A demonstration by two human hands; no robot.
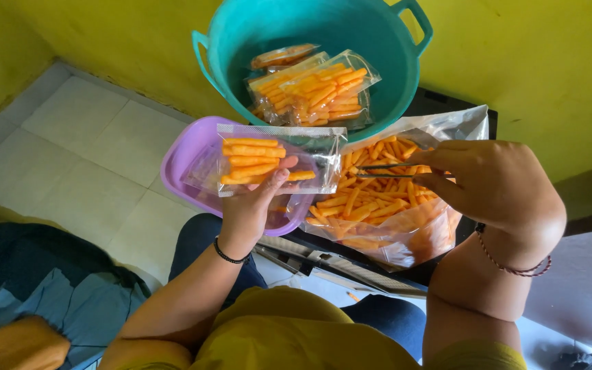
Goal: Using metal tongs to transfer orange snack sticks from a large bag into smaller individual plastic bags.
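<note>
Left hand point(251, 205) held small clear bag point(279, 161), sticks inside lying crosswise. Right hand point(495, 185) pinched tongs point(395, 171), tips leftward over big open bag of sticks point(385, 205), just right of small bag.

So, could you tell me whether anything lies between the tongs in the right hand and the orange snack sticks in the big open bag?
Nothing visible does. The right hand holds the tongs just over the loose orange sticks in the big bag, whose mouth is open. The small packet in the left hand sits off to the side.
</note>
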